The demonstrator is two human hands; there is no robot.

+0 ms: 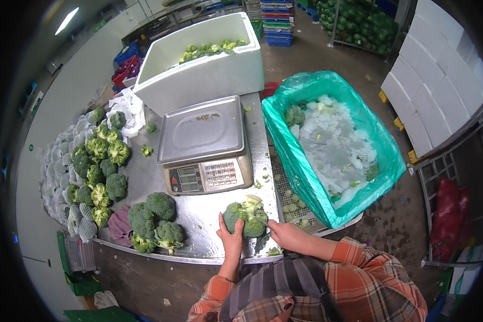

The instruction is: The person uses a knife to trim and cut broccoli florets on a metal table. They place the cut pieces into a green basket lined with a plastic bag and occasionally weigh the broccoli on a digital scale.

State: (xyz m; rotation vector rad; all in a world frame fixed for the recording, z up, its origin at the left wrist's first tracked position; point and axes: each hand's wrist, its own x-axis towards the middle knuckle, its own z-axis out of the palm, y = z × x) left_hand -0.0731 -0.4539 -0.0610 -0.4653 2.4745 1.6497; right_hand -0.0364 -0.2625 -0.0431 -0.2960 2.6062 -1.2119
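A broccoli head [252,226] lies on the steel table [199,209] at its front right, its pale stalk turned upward. My left hand [230,237] presses against its left side with thumb and fingers spread around the florets. In my right hand [283,235] is a knife [261,220], its thin blade against the broccoli near the stalk. A dark green leaf [262,243] sits beneath the right hand. To the left, several broccoli heads [155,219] rest together beside a purple cloth [120,226]. A digital scale [203,147] with a bare steel pan stands behind the broccoli.
A green-lined crate [334,149] of crushed ice stands right, above a perforated crate [292,197] with cut stalks. Broccoli [98,161] and foam nets [60,177] pile left. Behind the scale is a foam box [205,74]. White boxes [434,88] are stacked far right.
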